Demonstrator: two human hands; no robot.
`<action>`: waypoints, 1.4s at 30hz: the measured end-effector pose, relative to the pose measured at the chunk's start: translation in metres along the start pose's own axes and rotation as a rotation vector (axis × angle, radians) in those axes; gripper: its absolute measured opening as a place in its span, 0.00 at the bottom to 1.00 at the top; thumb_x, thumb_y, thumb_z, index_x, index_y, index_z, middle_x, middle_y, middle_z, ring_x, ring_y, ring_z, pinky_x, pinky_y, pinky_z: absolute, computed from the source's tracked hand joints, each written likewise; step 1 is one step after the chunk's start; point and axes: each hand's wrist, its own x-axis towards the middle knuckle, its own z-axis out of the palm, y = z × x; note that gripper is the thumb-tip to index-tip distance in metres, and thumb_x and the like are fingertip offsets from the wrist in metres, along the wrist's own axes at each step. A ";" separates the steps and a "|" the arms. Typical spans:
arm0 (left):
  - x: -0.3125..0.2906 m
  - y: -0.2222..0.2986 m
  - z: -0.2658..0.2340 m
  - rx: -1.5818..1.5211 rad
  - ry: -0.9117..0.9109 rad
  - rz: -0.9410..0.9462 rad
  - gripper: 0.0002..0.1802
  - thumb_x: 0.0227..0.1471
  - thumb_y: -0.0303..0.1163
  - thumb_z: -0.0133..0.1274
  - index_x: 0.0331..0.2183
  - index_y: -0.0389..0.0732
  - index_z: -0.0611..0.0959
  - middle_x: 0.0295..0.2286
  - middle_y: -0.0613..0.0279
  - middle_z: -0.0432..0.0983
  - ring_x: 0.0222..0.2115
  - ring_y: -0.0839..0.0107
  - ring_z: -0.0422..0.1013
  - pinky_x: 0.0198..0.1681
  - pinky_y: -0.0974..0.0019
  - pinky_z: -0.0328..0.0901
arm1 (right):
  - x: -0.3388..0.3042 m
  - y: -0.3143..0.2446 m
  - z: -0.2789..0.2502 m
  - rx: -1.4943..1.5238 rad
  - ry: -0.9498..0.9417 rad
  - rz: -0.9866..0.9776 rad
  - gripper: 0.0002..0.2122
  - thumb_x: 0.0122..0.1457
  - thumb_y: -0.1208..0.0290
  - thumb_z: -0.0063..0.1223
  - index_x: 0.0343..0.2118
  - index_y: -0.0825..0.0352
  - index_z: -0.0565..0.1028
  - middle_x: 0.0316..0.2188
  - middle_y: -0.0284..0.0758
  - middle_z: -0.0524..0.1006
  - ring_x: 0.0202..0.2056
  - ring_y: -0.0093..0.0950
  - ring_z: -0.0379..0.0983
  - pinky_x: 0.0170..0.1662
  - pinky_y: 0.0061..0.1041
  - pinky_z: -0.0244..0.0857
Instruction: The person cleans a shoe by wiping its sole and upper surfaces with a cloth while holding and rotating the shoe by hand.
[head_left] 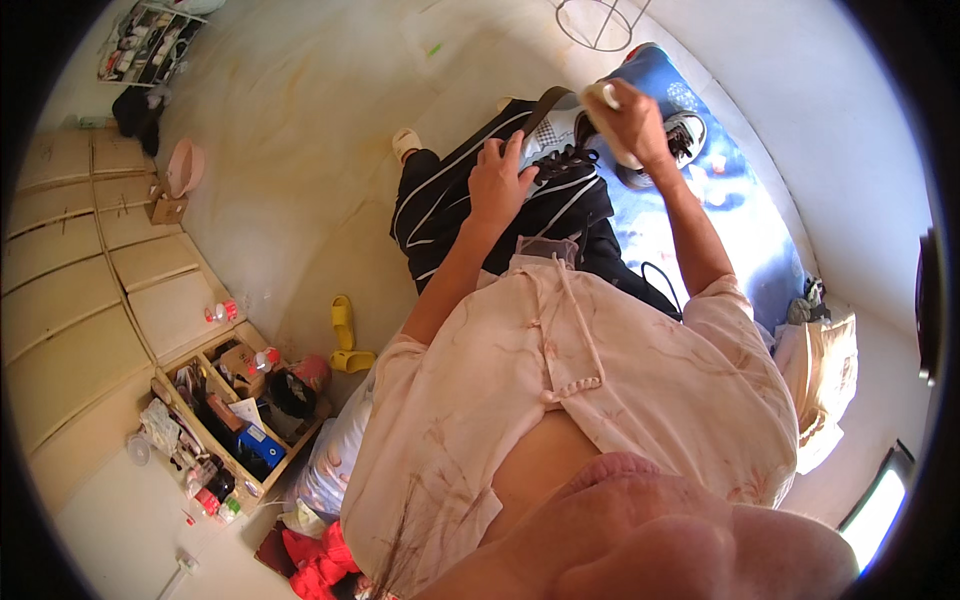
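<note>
On my lap lies a sneaker (548,140) with white and checked fabric, a dark edge and dark laces. My left hand (497,182) grips it near the laces, with the fingers bent over its side. My right hand (634,122) is closed around a pale, long brush (606,98) at the far end of that sneaker. The brush's working side is hidden. Just right of my right hand, a second sneaker (686,136) with a white toe and dark laces rests on a blue patterned mat (745,195).
A wire stand (597,25) is at the far edge. Yellow slippers (343,322) lie on the floor to the left. Beyond them are a compartmented wooden box (262,487) of small items, a pink bin (184,168) and a rack (150,45). A wall (850,130) rises along the right.
</note>
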 end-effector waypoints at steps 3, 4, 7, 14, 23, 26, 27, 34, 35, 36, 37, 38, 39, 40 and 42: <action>0.002 0.000 0.000 0.004 -0.013 -0.009 0.38 0.44 0.37 0.70 0.57 0.44 0.75 0.41 0.51 0.71 0.42 0.50 0.74 0.39 0.54 0.72 | -0.023 -0.034 0.015 0.125 -0.094 -0.324 0.18 0.58 0.58 0.65 0.39 0.71 0.81 0.30 0.48 0.82 0.33 0.49 0.81 0.37 0.40 0.75; 0.004 0.001 -0.002 -0.006 -0.009 0.014 0.38 0.44 0.37 0.70 0.57 0.44 0.75 0.41 0.51 0.71 0.42 0.50 0.74 0.39 0.54 0.72 | -0.027 -0.032 0.021 0.130 -0.131 -0.343 0.18 0.58 0.57 0.65 0.39 0.70 0.81 0.30 0.48 0.82 0.33 0.49 0.81 0.38 0.40 0.75; 0.004 0.003 0.000 -0.003 -0.001 0.022 0.38 0.44 0.38 0.70 0.57 0.44 0.75 0.41 0.50 0.71 0.42 0.50 0.74 0.39 0.54 0.73 | -0.018 -0.004 0.029 0.087 -0.145 -0.062 0.17 0.58 0.55 0.64 0.35 0.67 0.81 0.29 0.50 0.82 0.33 0.49 0.81 0.37 0.41 0.75; -0.003 -0.005 0.002 -0.015 -0.008 -0.041 0.39 0.44 0.38 0.70 0.57 0.44 0.74 0.43 0.50 0.71 0.43 0.50 0.74 0.40 0.54 0.73 | -0.005 -0.030 0.001 0.149 -0.032 -0.146 0.13 0.59 0.61 0.64 0.34 0.68 0.79 0.27 0.48 0.80 0.29 0.49 0.79 0.33 0.41 0.73; 0.000 -0.002 0.000 -0.013 0.003 -0.014 0.37 0.44 0.37 0.70 0.56 0.43 0.76 0.42 0.51 0.72 0.43 0.50 0.74 0.41 0.55 0.73 | 0.005 0.010 0.024 -0.072 -0.016 -0.230 0.13 0.58 0.57 0.63 0.38 0.62 0.79 0.31 0.47 0.81 0.33 0.50 0.80 0.36 0.43 0.75; -0.001 0.001 -0.001 -0.022 -0.001 -0.027 0.38 0.44 0.37 0.70 0.56 0.43 0.75 0.42 0.51 0.72 0.43 0.50 0.73 0.41 0.54 0.72 | 0.018 0.033 0.012 -0.153 -0.011 -0.097 0.14 0.59 0.57 0.62 0.36 0.64 0.78 0.30 0.47 0.81 0.33 0.50 0.79 0.36 0.43 0.74; 0.000 0.002 -0.002 -0.014 -0.018 -0.048 0.38 0.44 0.37 0.70 0.57 0.43 0.75 0.42 0.51 0.71 0.43 0.50 0.73 0.41 0.54 0.72 | 0.018 0.037 0.008 -0.152 -0.007 -0.063 0.15 0.59 0.57 0.61 0.35 0.65 0.78 0.30 0.47 0.81 0.33 0.51 0.79 0.36 0.44 0.73; 0.001 -0.002 0.000 -0.017 -0.010 0.006 0.38 0.45 0.37 0.70 0.57 0.44 0.74 0.42 0.51 0.71 0.43 0.50 0.73 0.41 0.54 0.72 | 0.001 0.009 0.001 0.050 0.002 -0.076 0.15 0.59 0.59 0.63 0.33 0.68 0.78 0.28 0.50 0.80 0.32 0.51 0.78 0.35 0.42 0.72; 0.001 -0.002 0.000 -0.016 -0.016 -0.001 0.38 0.45 0.37 0.70 0.57 0.44 0.74 0.42 0.51 0.71 0.44 0.50 0.73 0.41 0.54 0.72 | -0.001 -0.001 0.003 0.111 -0.019 -0.119 0.14 0.59 0.60 0.63 0.34 0.68 0.79 0.29 0.50 0.80 0.32 0.51 0.78 0.35 0.42 0.72; 0.001 -0.003 0.000 -0.014 -0.022 -0.008 0.38 0.45 0.37 0.70 0.57 0.44 0.74 0.42 0.51 0.71 0.44 0.50 0.73 0.41 0.54 0.72 | -0.004 -0.011 0.006 0.147 -0.088 -0.143 0.13 0.59 0.61 0.63 0.35 0.68 0.79 0.30 0.49 0.81 0.33 0.51 0.79 0.35 0.42 0.73; 0.002 -0.002 0.000 -0.012 -0.023 -0.003 0.38 0.45 0.37 0.70 0.57 0.44 0.74 0.42 0.51 0.71 0.44 0.50 0.73 0.41 0.54 0.72 | -0.007 -0.021 0.007 0.125 -0.072 -0.233 0.13 0.59 0.60 0.63 0.36 0.67 0.80 0.30 0.49 0.81 0.33 0.50 0.79 0.36 0.42 0.74; 0.002 -0.001 0.000 -0.028 -0.028 -0.012 0.38 0.45 0.37 0.70 0.57 0.43 0.74 0.42 0.51 0.71 0.44 0.50 0.73 0.41 0.54 0.72 | -0.007 -0.015 0.011 0.058 -0.038 -0.247 0.14 0.59 0.59 0.62 0.36 0.66 0.80 0.30 0.48 0.81 0.33 0.50 0.80 0.36 0.42 0.74; 0.002 0.000 -0.001 -0.044 -0.032 -0.021 0.38 0.45 0.37 0.70 0.57 0.43 0.74 0.42 0.51 0.71 0.44 0.50 0.73 0.41 0.54 0.72 | -0.005 -0.005 0.016 -0.010 -0.005 -0.262 0.14 0.59 0.57 0.62 0.37 0.66 0.80 0.30 0.48 0.82 0.33 0.50 0.80 0.37 0.42 0.74; 0.002 -0.001 -0.002 -0.040 -0.027 -0.025 0.38 0.45 0.37 0.70 0.57 0.43 0.74 0.42 0.51 0.71 0.44 0.50 0.73 0.41 0.54 0.72 | 0.001 0.006 0.014 -0.031 0.012 -0.151 0.15 0.59 0.56 0.61 0.37 0.65 0.81 0.29 0.47 0.82 0.33 0.50 0.80 0.37 0.42 0.74; 0.003 0.002 -0.002 -0.031 -0.026 -0.003 0.37 0.46 0.37 0.69 0.57 0.43 0.75 0.42 0.51 0.71 0.43 0.50 0.73 0.41 0.54 0.72 | 0.014 0.038 0.004 -0.085 0.023 0.053 0.16 0.59 0.53 0.60 0.36 0.63 0.81 0.28 0.47 0.81 0.34 0.49 0.80 0.37 0.43 0.74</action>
